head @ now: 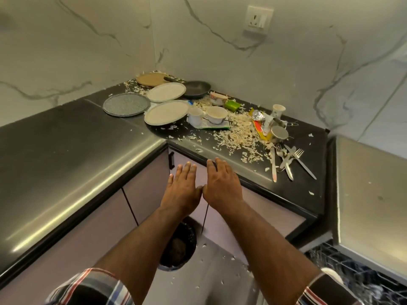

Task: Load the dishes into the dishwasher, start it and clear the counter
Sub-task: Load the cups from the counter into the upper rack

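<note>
My left hand and my right hand are stretched out side by side, palms down, fingers straight, holding nothing, just in front of the dark counter edge. In the corner lie a grey plate, two cream plates, a tan plate and a black pan. Right of them stand a white cup, a bowl, a paper cup and a steel cup. Forks and knives lie at the right. The dishwasher rack shows at the bottom right.
Pale food shavings and wrappers litter the counter. A bin lined with a black bag stands on the floor below my arms. Scraps dot the floor. A steel surface lies at the right, a wall socket above.
</note>
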Motion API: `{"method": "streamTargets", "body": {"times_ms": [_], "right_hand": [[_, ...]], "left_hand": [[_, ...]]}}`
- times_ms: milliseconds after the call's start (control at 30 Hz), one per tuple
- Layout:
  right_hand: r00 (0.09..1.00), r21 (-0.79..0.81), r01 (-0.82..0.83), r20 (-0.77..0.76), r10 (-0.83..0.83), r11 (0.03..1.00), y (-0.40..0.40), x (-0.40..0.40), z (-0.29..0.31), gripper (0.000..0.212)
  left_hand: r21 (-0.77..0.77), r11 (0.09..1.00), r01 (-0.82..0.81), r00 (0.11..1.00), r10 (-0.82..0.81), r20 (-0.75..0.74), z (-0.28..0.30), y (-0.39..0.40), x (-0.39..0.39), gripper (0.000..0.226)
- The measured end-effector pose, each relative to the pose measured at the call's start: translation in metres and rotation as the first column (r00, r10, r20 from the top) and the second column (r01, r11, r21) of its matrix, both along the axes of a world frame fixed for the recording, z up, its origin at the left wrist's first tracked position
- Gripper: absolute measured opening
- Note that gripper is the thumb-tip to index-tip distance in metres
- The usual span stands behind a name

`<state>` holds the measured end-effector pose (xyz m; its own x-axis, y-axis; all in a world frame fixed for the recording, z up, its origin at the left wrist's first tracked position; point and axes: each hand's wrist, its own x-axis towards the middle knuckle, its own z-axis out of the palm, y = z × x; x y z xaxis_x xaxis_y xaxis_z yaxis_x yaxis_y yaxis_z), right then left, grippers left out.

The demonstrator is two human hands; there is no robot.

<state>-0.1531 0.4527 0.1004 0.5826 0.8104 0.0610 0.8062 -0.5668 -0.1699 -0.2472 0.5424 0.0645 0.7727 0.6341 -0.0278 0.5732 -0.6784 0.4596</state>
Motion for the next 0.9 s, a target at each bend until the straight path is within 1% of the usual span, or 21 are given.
{"method": "streamTargets", "body": {"times_ms": [267,333,433,600,733,833,900], "right_hand": [[1.0,0.048,-0.006,-0.019,0.007,0.999,0.051,0.094,0.009,0.078],[1.0,0.038,-0.019,-0.024,0.02,0.999,0.059,0.117,0.012,0.08],[0.999,0.03,-0.03,-0.025,0.031,0.999,0.071,0.151,0.016,0.078],[0.999,-0.012,-0.006,-0.051,0.006,1.0,0.095,0.193,0.012,0.079],[0.999,-0.023,0.021,-0.036,-0.022,1.0,0.114,0.219,0.005,0.078],[0.996,-0.042,0.068,-0.048,-0.07,0.997,0.126,0.235,0.004,0.076],[0.994,-0.027,0.106,-0.036,-0.107,0.994,0.135,0.248,0.003,0.074]], "left_hand": [[0.022,0.999,-0.048,0.998,0.047,0.047,0.019,0.049,0.091,0.075],[0.029,0.998,-0.052,0.998,0.05,0.041,0.021,0.058,0.113,0.076],[0.017,0.999,-0.046,0.999,0.046,0.024,0.021,0.073,0.145,0.077],[-0.001,1.0,-0.016,1.0,0.016,0.012,0.022,0.094,0.186,0.075],[0.01,1.0,0.014,1.0,-0.014,-0.001,0.018,0.115,0.214,0.072],[0.03,0.998,0.06,0.998,-0.059,-0.021,0.016,0.131,0.235,0.073],[0.026,0.995,0.093,0.996,-0.093,-0.009,0.016,0.142,0.253,0.074]]}}
